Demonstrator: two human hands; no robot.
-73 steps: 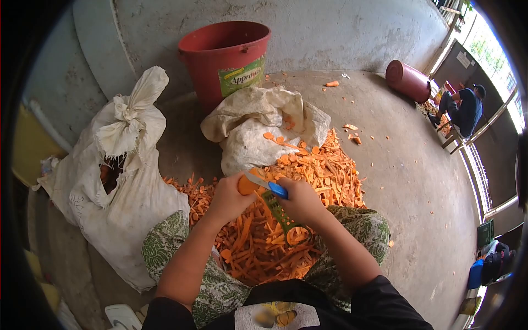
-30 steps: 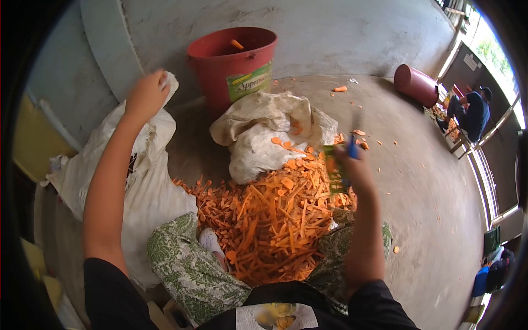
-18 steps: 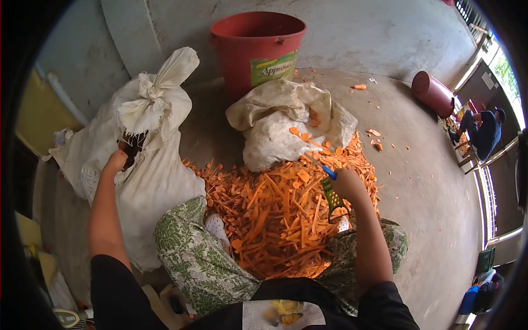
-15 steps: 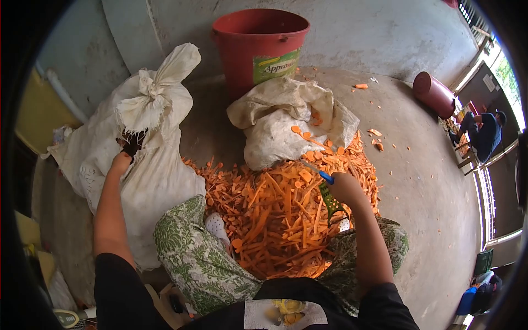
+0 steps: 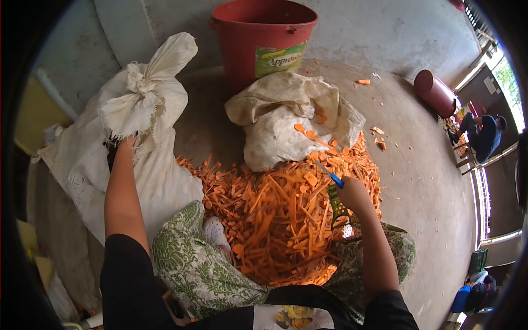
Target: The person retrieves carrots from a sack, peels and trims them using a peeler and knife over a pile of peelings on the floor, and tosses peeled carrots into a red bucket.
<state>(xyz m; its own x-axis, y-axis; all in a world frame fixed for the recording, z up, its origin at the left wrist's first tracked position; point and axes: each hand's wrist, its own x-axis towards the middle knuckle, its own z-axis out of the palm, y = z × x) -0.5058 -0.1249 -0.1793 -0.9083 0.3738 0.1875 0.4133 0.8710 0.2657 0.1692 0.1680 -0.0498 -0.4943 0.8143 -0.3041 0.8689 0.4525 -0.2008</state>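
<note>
My left hand (image 5: 127, 144) reaches through a torn opening in the big white woven sack (image 5: 157, 181), just below its tied neck. Its fingers are hidden inside. In my right hand (image 5: 353, 195) is a knife (image 5: 336, 180) with a blue handle, its blade angled up and left over the orange peelings. Below this hand shows a green perforated piece (image 5: 337, 206) with a dark loop; I cannot tell whether the hand holds it. Carrot peelings and cut ends (image 5: 280, 220) lie heaped between my legs.
A crumpled white sack (image 5: 275, 135) rests against the far side of the heap. Behind it stands a red bucket (image 5: 234, 55). A dark red barrel (image 5: 437, 93) lies tilted at the right, near a seated person (image 5: 487, 137). Carrot scraps (image 5: 363, 82) dot the concrete floor.
My left hand has gone deeper into the sack's opening, so its fingers no longer show. The view has shifted slightly; my right hand still grips the knife over the heap.
</note>
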